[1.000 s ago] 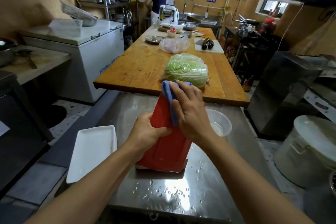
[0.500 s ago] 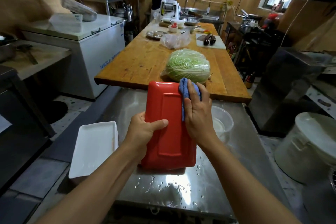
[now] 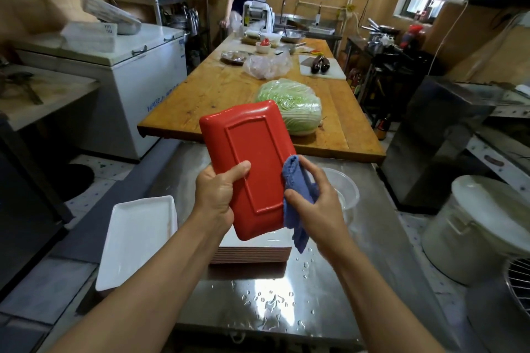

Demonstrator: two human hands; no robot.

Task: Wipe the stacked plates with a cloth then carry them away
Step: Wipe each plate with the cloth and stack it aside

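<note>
So mid-wipe: left hand point(image 3: 218, 198) clamps the red plate point(image 3: 252, 169) lifted over the stack point(image 3: 252, 252), right hand point(image 3: 315, 203) pinching the blue cloth point(image 3: 298, 189) at its edge. Probably finish, then set it down.

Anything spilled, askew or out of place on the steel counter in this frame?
Water droplets are scattered across the steel counter in front of the stack of plates. The white tray juts over the counter's left edge. Otherwise nothing stands out.
</note>
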